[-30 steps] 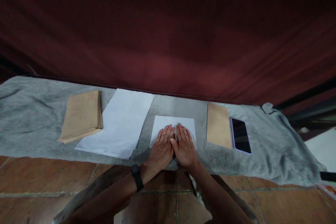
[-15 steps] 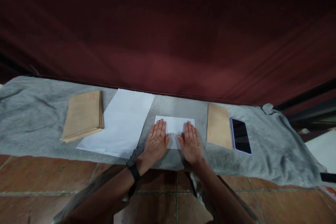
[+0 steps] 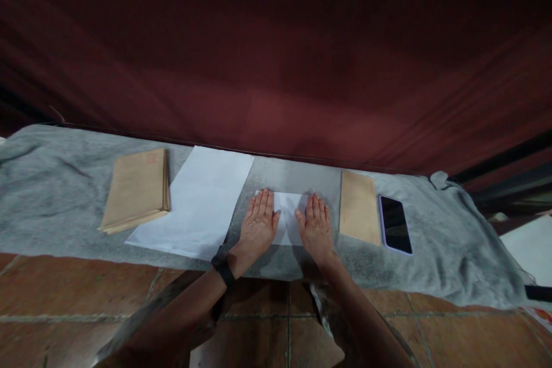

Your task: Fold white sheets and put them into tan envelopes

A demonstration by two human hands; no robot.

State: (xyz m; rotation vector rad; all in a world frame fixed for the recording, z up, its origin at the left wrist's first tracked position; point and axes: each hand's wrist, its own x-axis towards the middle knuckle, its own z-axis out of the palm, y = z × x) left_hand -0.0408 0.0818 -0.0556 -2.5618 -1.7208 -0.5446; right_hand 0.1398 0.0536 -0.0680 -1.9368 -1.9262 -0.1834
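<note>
A small white sheet of paper (image 3: 288,219), seemingly folded, lies flat on the grey cloth (image 3: 297,175) in front of me. My left hand (image 3: 259,223) rests palm down over its left edge, fingers stretched out and pointing away from me. Over the right edge lies my right hand (image 3: 316,227), also flat with its fingers extended. Both hands cover the paper's sides, leaving its middle strip visible. Neither hand grips anything. To the left is a larger stack or sheet of white paper (image 3: 202,201); to the right, a single brown envelope (image 3: 359,207).
A stack of brown envelopes (image 3: 135,187) overlaps the white paper's left side. Right of the single envelope lies a phone (image 3: 395,224) with a dark screen and a purple case. A dark red fabric backdrop (image 3: 276,103) rises behind the cloth. Tiled floor (image 3: 77,293) shows in front.
Both hands have slid a little farther away over the small paper. The right hand has also shifted slightly right. The other things have stayed in place.
</note>
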